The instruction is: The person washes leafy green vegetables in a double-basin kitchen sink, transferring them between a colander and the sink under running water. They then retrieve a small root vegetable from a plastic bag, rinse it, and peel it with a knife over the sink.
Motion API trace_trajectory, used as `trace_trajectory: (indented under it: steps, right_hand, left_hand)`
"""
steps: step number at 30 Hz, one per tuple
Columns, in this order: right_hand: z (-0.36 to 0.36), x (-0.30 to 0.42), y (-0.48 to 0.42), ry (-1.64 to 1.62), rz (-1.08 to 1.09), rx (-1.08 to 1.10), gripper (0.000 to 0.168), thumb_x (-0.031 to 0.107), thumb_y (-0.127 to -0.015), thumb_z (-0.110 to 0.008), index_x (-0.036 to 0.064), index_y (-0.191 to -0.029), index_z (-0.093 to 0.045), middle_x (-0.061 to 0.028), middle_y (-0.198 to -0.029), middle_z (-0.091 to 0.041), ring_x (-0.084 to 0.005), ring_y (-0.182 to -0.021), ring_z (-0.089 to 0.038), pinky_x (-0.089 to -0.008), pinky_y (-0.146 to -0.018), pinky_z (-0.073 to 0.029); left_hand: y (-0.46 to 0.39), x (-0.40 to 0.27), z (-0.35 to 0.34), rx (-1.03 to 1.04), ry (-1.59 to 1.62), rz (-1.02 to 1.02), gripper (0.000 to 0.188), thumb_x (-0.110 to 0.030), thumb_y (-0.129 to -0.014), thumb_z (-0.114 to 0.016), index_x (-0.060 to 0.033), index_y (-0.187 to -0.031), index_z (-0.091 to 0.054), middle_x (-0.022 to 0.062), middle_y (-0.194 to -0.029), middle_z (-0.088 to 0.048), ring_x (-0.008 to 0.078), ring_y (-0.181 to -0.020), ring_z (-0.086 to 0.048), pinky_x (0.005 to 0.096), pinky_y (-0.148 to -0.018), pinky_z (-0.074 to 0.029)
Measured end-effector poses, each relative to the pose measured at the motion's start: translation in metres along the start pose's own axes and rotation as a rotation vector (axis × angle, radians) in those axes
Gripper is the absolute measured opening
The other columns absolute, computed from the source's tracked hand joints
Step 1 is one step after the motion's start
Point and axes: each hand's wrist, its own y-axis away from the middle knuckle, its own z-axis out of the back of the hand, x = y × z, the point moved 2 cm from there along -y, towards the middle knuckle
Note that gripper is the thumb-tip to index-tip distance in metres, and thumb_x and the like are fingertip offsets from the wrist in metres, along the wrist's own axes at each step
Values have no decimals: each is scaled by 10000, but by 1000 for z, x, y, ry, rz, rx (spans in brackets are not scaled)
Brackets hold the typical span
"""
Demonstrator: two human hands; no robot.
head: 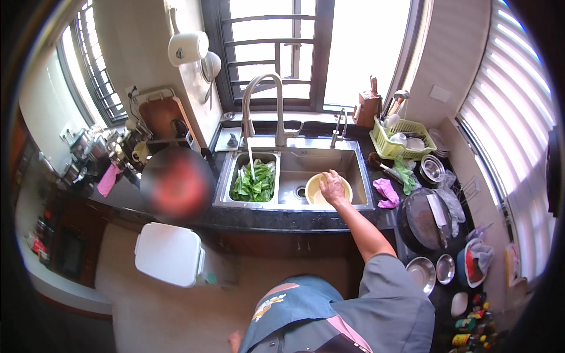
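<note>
My right hand (333, 189) is over a pale yellow bowl (312, 190) in the right basin of a steel sink (289, 170). Its fingers reach the bowl's far rim; whether they grip it is unclear. Beside the bowl lies the drain (301, 192). Green leafy vegetables (256, 183) fill the left basin under water running from a tall curved faucet (280, 110). My left hand is out of view; a small patch of skin at the bottom edge cannot be identified.
Right of the sink are a pink cloth (386, 193), a green dish rack (401, 148), a knife block (367, 108), and a dark wok (421, 220) with a cleaver (436, 209). A blurred round red shape (178, 185) is at left. A white-lidded bin (168, 253) stands below.
</note>
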Motion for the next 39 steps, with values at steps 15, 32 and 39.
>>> trace_trajectory:
  steps: [15, 32, 39]
  right_hand:
    - [65, 3, 210, 82, -156, 115, 240, 229, -849, -696, 64, -1018, -741, -238, -1297, -583, -391, -1186, -563, -450, -1023, -472]
    - [113, -111, 214, -79, -300, -128, 177, 172, -872, -673, 36, -978, -713, -148, -1006, -675, -323, -971, -660, -414, -861, -542]
    - [111, -141, 193, -195, -391, -56, 174, 162, -878, -668, 34, -986, -715, -148, -1001, -675, -310, -904, -676, -400, -813, -554]
  left_hand:
    - [-60, 71, 40, 253, -188, -95, 324, -298, -951, -526, -70, -1097, -704, 130, -1109, -705, 303, -1049, -649, 494, -871, -499]
    - [-97, -88, 33, 213, 138, -19, 358, -270, -887, -657, 76, -968, -703, 145, -996, -720, 225, -948, -641, 399, -837, -491]
    - [-46, -135, 30, 319, -42, -194, 274, -249, -880, -633, 12, -910, -713, 97, -927, -712, 218, -882, -631, 413, -757, -473]
